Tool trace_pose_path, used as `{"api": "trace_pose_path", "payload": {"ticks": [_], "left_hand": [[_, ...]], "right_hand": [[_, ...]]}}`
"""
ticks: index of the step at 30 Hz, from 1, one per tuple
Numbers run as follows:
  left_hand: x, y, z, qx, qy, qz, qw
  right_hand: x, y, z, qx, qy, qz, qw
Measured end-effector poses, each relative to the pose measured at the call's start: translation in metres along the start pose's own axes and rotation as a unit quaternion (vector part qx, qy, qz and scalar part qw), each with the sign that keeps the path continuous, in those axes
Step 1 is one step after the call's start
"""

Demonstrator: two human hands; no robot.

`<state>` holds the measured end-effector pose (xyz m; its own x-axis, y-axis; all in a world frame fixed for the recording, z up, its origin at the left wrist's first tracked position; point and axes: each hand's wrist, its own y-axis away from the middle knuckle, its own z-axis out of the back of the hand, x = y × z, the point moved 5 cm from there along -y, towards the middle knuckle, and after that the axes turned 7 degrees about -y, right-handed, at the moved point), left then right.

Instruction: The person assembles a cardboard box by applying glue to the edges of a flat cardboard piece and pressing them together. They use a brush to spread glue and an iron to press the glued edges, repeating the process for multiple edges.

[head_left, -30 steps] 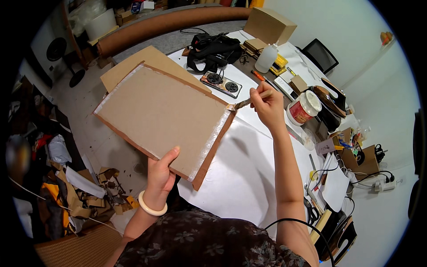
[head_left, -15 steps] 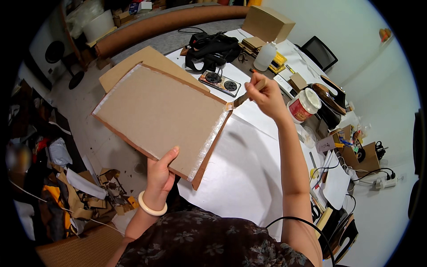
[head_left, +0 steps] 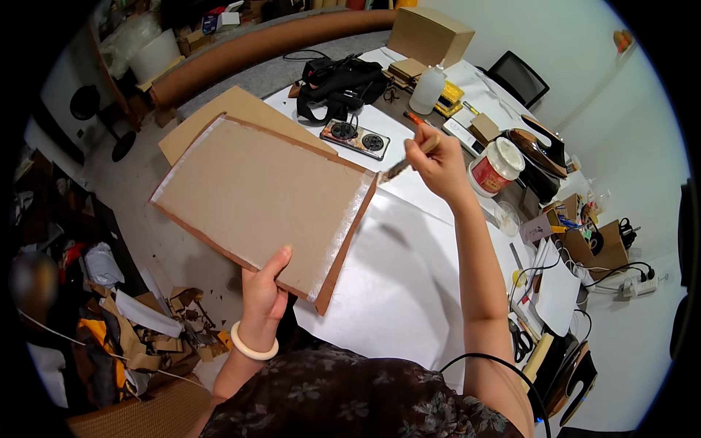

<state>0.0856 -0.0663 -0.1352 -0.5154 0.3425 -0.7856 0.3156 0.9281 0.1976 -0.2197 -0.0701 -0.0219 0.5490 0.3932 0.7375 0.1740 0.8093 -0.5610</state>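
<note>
A flat, rectangular, greyish-beige board [head_left: 255, 197] with reddish-brown edging [head_left: 201, 235] is held up in front of the person, slightly left of centre, its right part above the white-covered surface [head_left: 409, 292] and its left part over the grey floor [head_left: 164, 252]. Its long axis runs aslant, from far left to near right, and a whitish, wet-looking strip [head_left: 342, 233] coats the short side at the right, with a wider margin of the brown edging beyond it. The left hand [head_left: 266, 288] grasps the board by its near long edge, thumb pressed flat on the upper face and fingers underneath. The right hand [head_left: 438, 160] is clenched around a slim brush with a light wooden handle [head_left: 398, 171], whose tip points left and down at the board's far right corner; whether the bristles touch it or sit just beside it, I cannot tell. That corner lies to the left of the right hand and is much nearer to it than to the left hand, which is closer to the strip's near end. A pale, cream-coloured bangle [head_left: 254, 343] circles the left wrist. Behind the board lies a tan cardboard sheet [head_left: 208, 120]; beyond the brush are a flat patterned device with two black discs [head_left: 356, 139] and a translucent white squeeze bottle [head_left: 428, 90], while a white jar with a red label [head_left: 496, 168] stands right of the right hand
</note>
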Motion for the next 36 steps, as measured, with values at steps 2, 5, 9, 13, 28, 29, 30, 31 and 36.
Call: {"api": "trace_pose_path", "payload": {"ticks": [2,5,9,13,28,29,30,31,36], "left_hand": [[0.001,0.001,-0.001,-0.003,0.003,0.000,1.000],[0.002,-0.002,0.003,-0.001,-0.003,-0.002,1.000],[0.002,-0.002,-0.001,0.003,0.006,-0.004,1.000],[0.003,-0.001,0.000,0.003,0.007,0.001,1.000],[0.004,0.001,-0.002,0.012,0.008,-0.012,1.000],[0.006,0.000,-0.002,0.010,0.010,-0.012,1.000],[0.007,-0.001,-0.002,0.009,0.013,-0.011,1.000],[0.007,-0.003,-0.002,0.008,0.015,-0.010,1.000],[0.009,-0.003,0.000,0.008,0.022,-0.002,1.000]], "right_hand": [[0.008,0.005,0.003,-0.040,-0.055,0.017,0.998],[0.018,0.012,-0.018,0.009,-0.006,0.015,1.000],[0.022,0.028,-0.006,-0.103,0.000,0.048,0.994],[0.028,0.039,-0.022,-0.067,0.010,0.007,0.998],[0.054,0.087,-0.034,-0.130,-0.010,0.040,0.991],[0.061,0.088,-0.036,-0.143,-0.043,0.034,0.988],[0.065,0.086,-0.041,-0.112,-0.024,0.030,0.993],[0.067,0.084,-0.046,-0.082,-0.004,0.027,0.996],[0.079,0.093,-0.045,-0.105,-0.042,0.067,0.991]]}}
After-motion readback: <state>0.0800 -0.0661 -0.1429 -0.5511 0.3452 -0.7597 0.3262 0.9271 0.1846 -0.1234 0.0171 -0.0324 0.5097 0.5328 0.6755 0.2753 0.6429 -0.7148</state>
